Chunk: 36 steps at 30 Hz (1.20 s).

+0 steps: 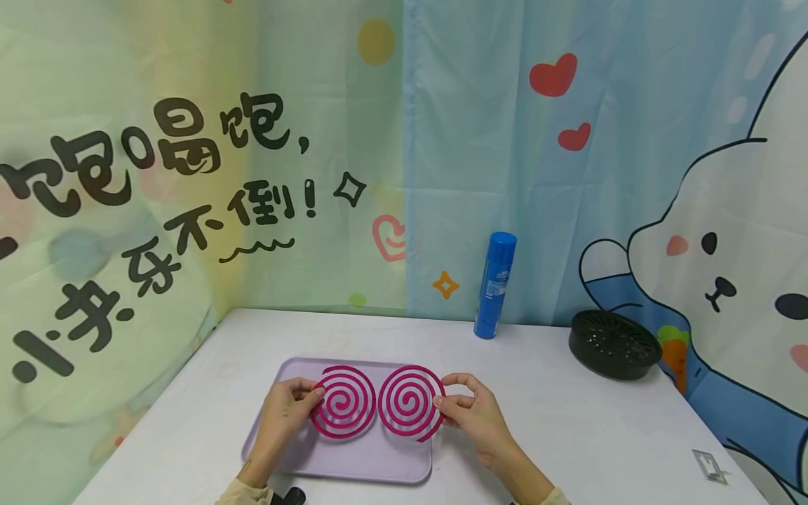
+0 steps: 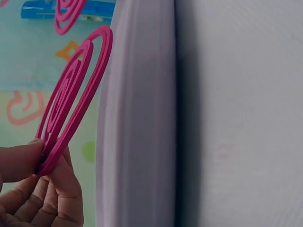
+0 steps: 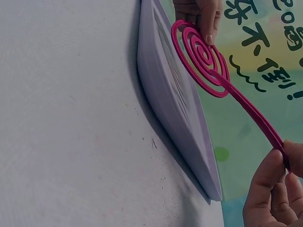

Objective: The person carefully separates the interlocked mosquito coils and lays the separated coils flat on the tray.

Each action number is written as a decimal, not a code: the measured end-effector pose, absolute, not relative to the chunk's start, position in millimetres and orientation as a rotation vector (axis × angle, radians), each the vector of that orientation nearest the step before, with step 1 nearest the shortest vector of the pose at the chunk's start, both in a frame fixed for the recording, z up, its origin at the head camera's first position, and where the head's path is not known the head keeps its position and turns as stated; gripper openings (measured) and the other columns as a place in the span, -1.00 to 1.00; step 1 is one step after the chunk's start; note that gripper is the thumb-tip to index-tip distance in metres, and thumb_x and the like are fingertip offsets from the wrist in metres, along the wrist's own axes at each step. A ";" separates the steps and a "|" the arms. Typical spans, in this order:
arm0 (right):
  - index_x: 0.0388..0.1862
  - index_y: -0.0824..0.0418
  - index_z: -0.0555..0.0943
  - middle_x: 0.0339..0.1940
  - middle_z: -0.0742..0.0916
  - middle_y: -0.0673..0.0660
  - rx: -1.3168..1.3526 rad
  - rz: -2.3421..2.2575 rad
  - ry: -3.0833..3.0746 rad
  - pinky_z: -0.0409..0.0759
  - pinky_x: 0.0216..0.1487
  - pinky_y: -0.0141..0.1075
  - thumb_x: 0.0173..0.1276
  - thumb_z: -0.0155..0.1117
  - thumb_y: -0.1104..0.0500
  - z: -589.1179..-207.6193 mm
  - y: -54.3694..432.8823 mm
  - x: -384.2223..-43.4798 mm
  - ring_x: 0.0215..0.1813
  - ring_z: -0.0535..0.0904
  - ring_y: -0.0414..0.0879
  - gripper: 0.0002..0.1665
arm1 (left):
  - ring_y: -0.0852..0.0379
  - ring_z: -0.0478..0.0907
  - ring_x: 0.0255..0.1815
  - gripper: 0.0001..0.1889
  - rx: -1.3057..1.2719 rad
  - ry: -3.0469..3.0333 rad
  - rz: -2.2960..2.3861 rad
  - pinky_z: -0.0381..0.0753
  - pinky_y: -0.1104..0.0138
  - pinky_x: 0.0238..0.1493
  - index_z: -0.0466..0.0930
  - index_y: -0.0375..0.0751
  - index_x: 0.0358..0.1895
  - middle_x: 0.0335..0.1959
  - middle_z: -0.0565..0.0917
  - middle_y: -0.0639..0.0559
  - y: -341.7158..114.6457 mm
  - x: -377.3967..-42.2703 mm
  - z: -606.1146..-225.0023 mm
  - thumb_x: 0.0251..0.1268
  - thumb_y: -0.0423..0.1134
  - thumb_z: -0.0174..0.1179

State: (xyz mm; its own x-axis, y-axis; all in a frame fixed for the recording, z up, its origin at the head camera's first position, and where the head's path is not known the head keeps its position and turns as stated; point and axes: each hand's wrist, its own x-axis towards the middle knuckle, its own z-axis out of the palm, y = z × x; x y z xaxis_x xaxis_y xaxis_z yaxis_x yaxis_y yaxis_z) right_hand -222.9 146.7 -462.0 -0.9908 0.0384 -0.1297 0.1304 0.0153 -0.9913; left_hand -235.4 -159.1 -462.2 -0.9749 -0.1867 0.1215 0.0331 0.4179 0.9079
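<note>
Two pink mosquito coils are held up side by side over a pale purple tray (image 1: 372, 463) in the head view. My left hand (image 1: 287, 410) pinches the outer edge of the left mosquito coil (image 1: 341, 401) between thumb and fingers. At the right, the other mosquito coil (image 1: 410, 401) is pinched at its outer edge by my right hand (image 1: 476, 421). The inner edges of the coils come close together above the middle of the tray. In the right wrist view the right-hand coil appears nearly edge-on, overlapping the left one.
A blue spray can (image 1: 495, 286) stands upright at the table's back edge. Further right sits a round black perforated container (image 1: 612, 344). A small metal piece (image 1: 710, 466) lies near the right table edge. Printed curtains hang behind the white table (image 1: 543, 393).
</note>
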 end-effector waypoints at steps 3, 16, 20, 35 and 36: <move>0.16 0.26 0.50 -0.28 0.81 0.21 0.170 -2.158 2.182 0.75 -0.18 -0.24 0.32 0.45 0.24 -463.0 147.2 -223.1 -0.28 0.73 -0.03 -0.52 | 0.27 0.53 -0.57 -0.90 0.129 -2.473 -1.580 0.52 0.49 -0.52 0.69 -0.48 -0.29 -0.55 0.72 -0.06 -159.0 -237.0 -464.5 0.23 -0.45 0.32; 0.17 0.28 0.50 -0.30 0.81 0.22 0.158 -2.182 2.169 0.72 -0.24 -0.27 0.33 0.42 0.28 -464.6 145.3 -222.3 -0.30 0.72 -0.04 -0.53 | 0.29 0.49 -0.58 -0.91 0.072 -2.532 -1.405 0.47 0.48 -0.55 0.69 -0.44 -0.33 -0.56 0.70 -0.05 -161.0 -236.0 -466.4 0.18 -0.43 0.35; 0.17 0.27 0.50 -0.28 0.82 0.21 0.169 -2.162 2.181 0.73 -0.22 -0.27 0.33 0.43 0.25 -465.6 145.2 -222.6 -0.29 0.72 -0.04 -0.52 | 0.27 0.49 -0.58 -0.90 0.073 -2.553 -1.346 0.46 0.47 -0.55 0.68 -0.42 -0.32 -0.55 0.70 -0.04 -160.9 -234.3 -464.8 0.17 -0.43 0.37; 0.18 0.27 0.49 -0.28 0.82 0.20 0.150 -2.153 2.175 0.73 -0.21 -0.28 0.32 0.44 0.23 -467.0 147.1 -221.8 -0.27 0.72 -0.05 -0.50 | 0.23 0.42 -0.60 -0.86 0.073 -2.649 -1.188 0.41 0.39 -0.59 0.61 -0.36 -0.33 -0.58 0.61 0.00 -163.0 -231.5 -463.8 0.11 -0.42 0.39; 0.18 0.27 0.49 -0.28 0.82 0.20 0.150 -2.153 2.175 0.73 -0.21 -0.28 0.32 0.44 0.24 -466.9 146.9 -221.8 -0.27 0.72 -0.05 -0.50 | 0.22 0.43 -0.58 -0.87 0.065 -2.652 -1.179 0.41 0.39 -0.57 0.61 -0.36 -0.34 -0.57 0.61 0.00 -163.2 -231.6 -463.9 0.10 -0.43 0.39</move>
State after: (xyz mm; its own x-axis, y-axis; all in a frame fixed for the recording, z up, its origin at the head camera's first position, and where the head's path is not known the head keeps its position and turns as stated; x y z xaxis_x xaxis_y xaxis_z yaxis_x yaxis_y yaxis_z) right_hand -221.8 146.9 -466.9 -0.9922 0.0151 -0.1236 0.1238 0.0090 -0.9923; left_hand -231.6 -163.2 -463.9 -0.9707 -0.1361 0.1982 0.0559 0.6740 0.7366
